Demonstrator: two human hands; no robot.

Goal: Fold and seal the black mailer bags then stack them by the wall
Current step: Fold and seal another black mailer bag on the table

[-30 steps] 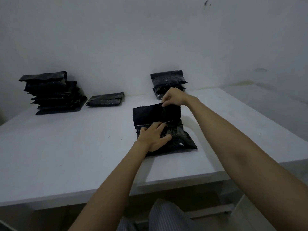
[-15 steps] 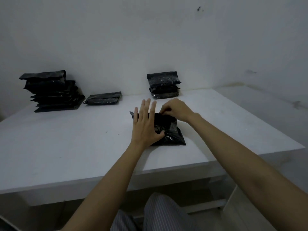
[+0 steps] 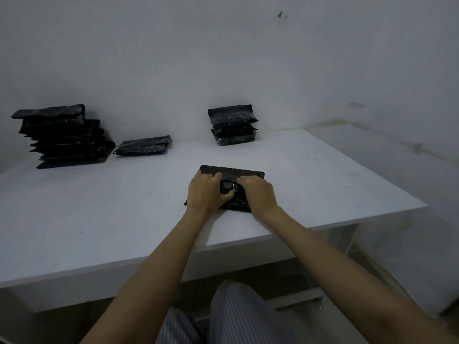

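Observation:
A black mailer bag (image 3: 233, 171) lies folded on the white table (image 3: 99, 207), a little in from the front edge. Both my hands are on top of it. My left hand (image 3: 206, 192) presses its left half, fingers reaching to the folded far edge and thumb pointing toward the middle. My right hand (image 3: 258, 194) presses the right half, fingertips down on the flap. Much of the bag is hidden under my hands. A stack of three folded black bags (image 3: 233, 125) stands by the wall, straight beyond.
A tall, uneven pile of black mailer bags (image 3: 62, 137) sits at the back left by the wall. One flat black bag (image 3: 144, 146) lies just right of it. The table's right edge drops off near a lower ledge (image 3: 397, 155).
The raised flap has been folded down over the bag. My right hand moved from the flap's top edge onto the bag, and my left hand went from lifted with spread fingers to pressing down.

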